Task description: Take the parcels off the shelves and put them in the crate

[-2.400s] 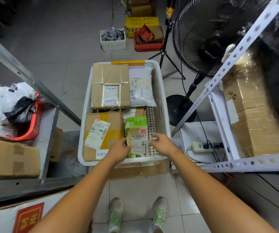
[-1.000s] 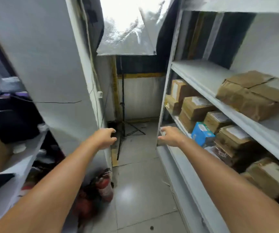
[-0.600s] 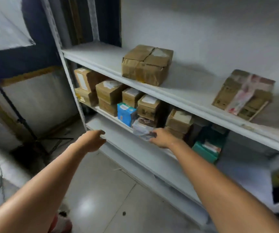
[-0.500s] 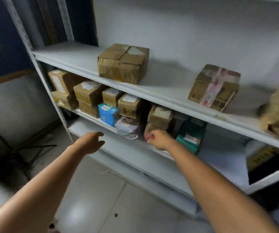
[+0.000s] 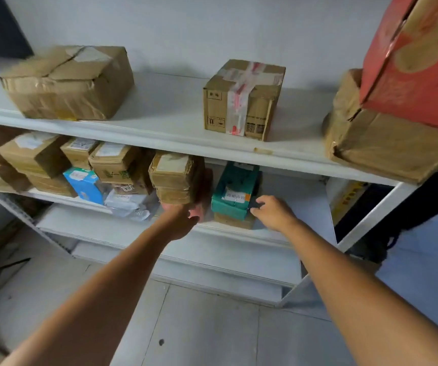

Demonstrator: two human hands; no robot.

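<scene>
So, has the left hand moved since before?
Yes. The left hand was below the blue box, off the shelf; now it is right of it, gripping the brown parcel beside the teal parcel.

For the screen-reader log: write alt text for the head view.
Two bare hands reach into the middle shelf: the left hand meets the base of a brown box, and the right hand touches the right side of a teal box. Larger boxes sit on the shelf above. Neither grip is clear.
</scene>
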